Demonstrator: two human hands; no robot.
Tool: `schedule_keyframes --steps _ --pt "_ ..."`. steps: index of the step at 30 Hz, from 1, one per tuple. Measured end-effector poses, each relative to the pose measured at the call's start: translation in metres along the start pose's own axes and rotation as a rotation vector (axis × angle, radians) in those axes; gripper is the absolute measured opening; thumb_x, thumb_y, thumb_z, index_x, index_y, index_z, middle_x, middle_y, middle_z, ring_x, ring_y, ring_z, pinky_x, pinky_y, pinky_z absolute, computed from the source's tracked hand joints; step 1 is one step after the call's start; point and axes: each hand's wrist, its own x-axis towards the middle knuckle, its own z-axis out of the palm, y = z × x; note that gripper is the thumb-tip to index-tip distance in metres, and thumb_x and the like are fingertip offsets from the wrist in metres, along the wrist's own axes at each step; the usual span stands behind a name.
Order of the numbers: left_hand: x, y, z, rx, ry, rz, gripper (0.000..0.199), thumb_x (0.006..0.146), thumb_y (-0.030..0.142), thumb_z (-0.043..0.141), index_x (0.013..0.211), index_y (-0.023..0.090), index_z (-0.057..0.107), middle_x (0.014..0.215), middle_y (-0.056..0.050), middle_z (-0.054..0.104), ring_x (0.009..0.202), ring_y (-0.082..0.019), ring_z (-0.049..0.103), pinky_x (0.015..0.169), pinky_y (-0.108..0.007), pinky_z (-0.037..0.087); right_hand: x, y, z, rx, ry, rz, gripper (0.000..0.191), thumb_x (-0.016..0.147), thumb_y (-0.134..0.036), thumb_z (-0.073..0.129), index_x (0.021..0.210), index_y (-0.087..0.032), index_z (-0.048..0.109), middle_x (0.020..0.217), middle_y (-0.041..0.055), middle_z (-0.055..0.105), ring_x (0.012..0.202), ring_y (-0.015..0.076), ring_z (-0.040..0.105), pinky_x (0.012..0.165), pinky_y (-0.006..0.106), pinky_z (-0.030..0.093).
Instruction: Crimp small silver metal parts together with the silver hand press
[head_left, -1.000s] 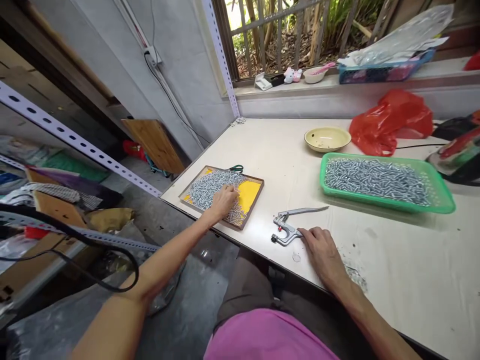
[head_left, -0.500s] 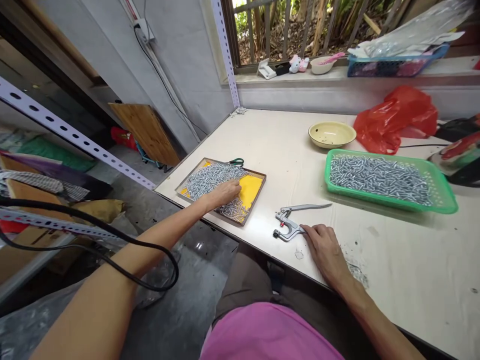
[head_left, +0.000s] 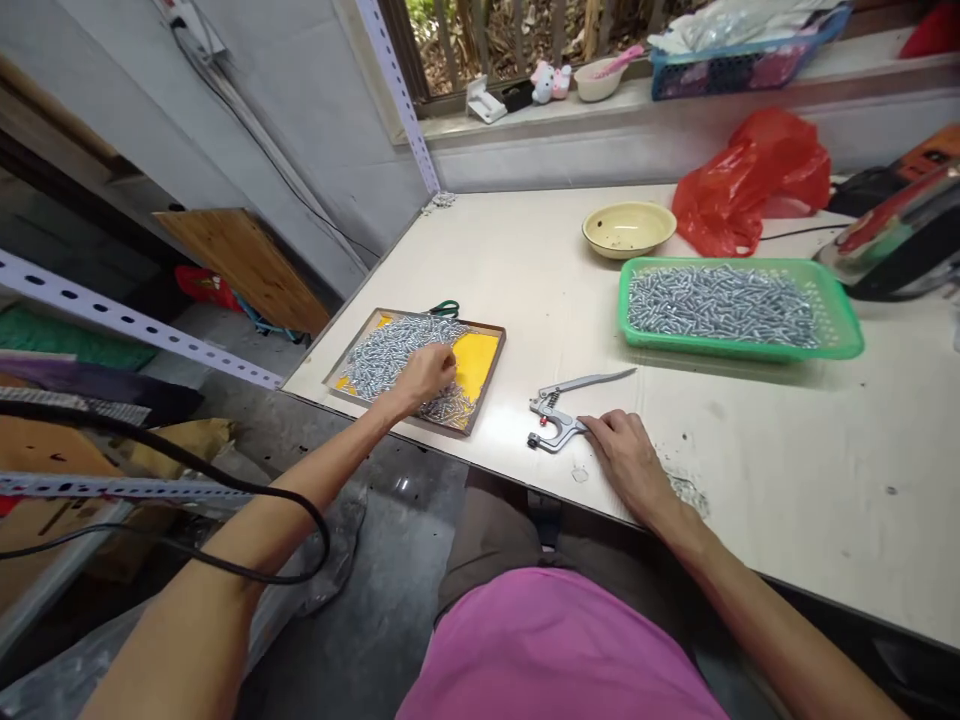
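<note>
My left hand (head_left: 426, 376) is over the shallow tray (head_left: 489, 378), its fingers pinched together beside the heap of small silver metal pieces (head_left: 390, 350). Whatever lies between those fingertips is too small to make out. Part of the tray's yellow bottom (head_left: 475, 362) shows to the right of the hand. On the tabletop, my right hand (head_left: 624, 455) is closed on one handle of silver spring-loaded pliers (head_left: 559, 430). The pliers lie flat with jaws pointing left, and their other handle sticks out apart from my hand.
A green basket (head_left: 851, 325) full of similar metal pieces stands at right. Behind it are a cream bowl (head_left: 628, 232) and a red plastic bag (head_left: 742, 190). Green-handled scissors (head_left: 445, 309) lie behind the tray. A black cable (head_left: 319, 520) loops over my left forearm.
The camera view has shifted, so the table things sit higher and further left. My left hand stays at the tray with its fingers drawn in. The right hand keeps the pliers' handle.
</note>
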Motion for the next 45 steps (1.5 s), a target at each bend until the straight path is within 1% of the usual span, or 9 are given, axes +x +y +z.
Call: schedule_keyframes --steps 2,6,11,17,26,31,40,42,45 --pt "-0.011 0.023 0.006 -0.232 -0.026 -0.105 0.008 0.074 0.017 0.058 0.078 0.014 0.065 0.066 -0.001 0.06 0.062 -0.012 0.055 0.062 -0.023 0.042 0.002 -0.002 -0.003 -0.006 -0.027 0.022 0.035 0.096 -0.018 0.033 0.115 -0.021 0.063 0.09 0.0111 0.053 0.086 0.0244 0.044 0.074 0.035 0.039" --pt "-0.036 0.069 0.03 -0.693 -0.319 -0.234 0.019 0.073 0.019 0.061 0.09 0.012 0.066 0.055 0.004 0.055 0.045 -0.007 0.049 0.046 -0.019 0.038 0.005 -0.002 -0.006 -0.024 -0.05 0.052 0.035 0.096 -0.016 0.035 0.116 -0.021 0.063 0.091 0.0108 0.054 0.087 0.0241 0.044 0.073 0.035 0.038" --pt "-0.042 0.095 0.054 -0.865 -0.343 -0.318 0.013 0.073 0.023 0.065 0.077 0.011 0.065 0.059 0.0 0.06 0.047 -0.006 0.05 0.046 -0.018 0.041 0.006 -0.001 -0.004 -0.04 -0.053 0.049 0.034 0.095 -0.015 0.038 0.118 -0.02 0.062 0.094 0.0106 0.053 0.087 0.0236 0.043 0.073 0.034 0.036" --pt "-0.034 0.1 0.06 -0.751 -0.311 -0.352 0.015 0.073 0.025 0.064 0.074 0.011 0.067 0.05 0.004 0.052 0.039 -0.004 0.036 0.037 -0.018 0.025 0.007 -0.001 -0.006 -0.04 -0.064 0.059 0.032 0.095 -0.015 0.039 0.115 -0.02 0.064 0.094 0.011 0.054 0.087 0.0236 0.041 0.074 0.034 0.036" --pt "-0.025 0.099 0.062 -0.667 -0.475 -0.333 0.026 0.068 0.036 0.07 0.059 0.013 0.061 0.038 0.007 0.038 0.037 -0.005 0.029 0.04 -0.022 0.017 0.008 -0.002 -0.009 -0.071 -0.099 0.07 0.031 0.095 -0.015 0.04 0.115 -0.02 0.064 0.096 0.0107 0.055 0.086 0.0232 0.041 0.075 0.033 0.035" --pt "-0.019 0.105 0.054 -0.608 -0.643 -0.361 0.03 0.061 0.04 0.077 0.06 0.013 0.062 0.04 0.006 0.041 0.037 -0.005 0.029 0.04 -0.022 0.018 0.008 -0.001 -0.008 -0.059 -0.097 0.056 0.03 0.095 -0.016 0.042 0.115 -0.022 0.064 0.098 0.0106 0.055 0.089 0.023 0.042 0.074 0.033 0.035" --pt "-0.043 0.103 0.062 -0.692 -0.671 -0.439 0.041 0.06 0.046 0.079 0.053 0.015 0.054 0.039 0.006 0.045 0.034 -0.004 0.034 0.038 -0.021 0.023 0.011 -0.004 -0.041 -0.03 -0.281 -0.025 0.025 0.094 -0.025 0.049 0.114 -0.02 0.062 0.104 0.0104 0.059 0.094 0.0229 0.049 0.078 0.033 0.04" --pt "-0.05 0.104 0.061 -0.677 -0.678 -0.437 0.04 0.061 0.046 0.079 0.054 0.014 0.055 0.04 0.005 0.048 0.035 -0.004 0.037 0.038 -0.02 0.025 0.02 0.001 -0.054 -0.025 -0.305 -0.083 0.036 0.09 -0.034 0.057 0.121 -0.017 0.057 0.118 0.0131 0.057 0.106 0.0257 0.049 0.085 0.036 0.042" --pt "-0.059 0.107 0.057 -0.662 -0.686 -0.453 0.036 0.066 0.041 0.077 0.056 0.013 0.057 0.041 0.005 0.049 0.035 -0.004 0.039 0.037 -0.019 0.027 0.039 0.013 -0.06 -0.094 -0.334 -0.159 0.08 0.072 -0.051 0.073 0.136 -0.012 0.043 0.142 0.0207 0.04 0.132 0.0359 0.032 0.102 0.048 0.034"
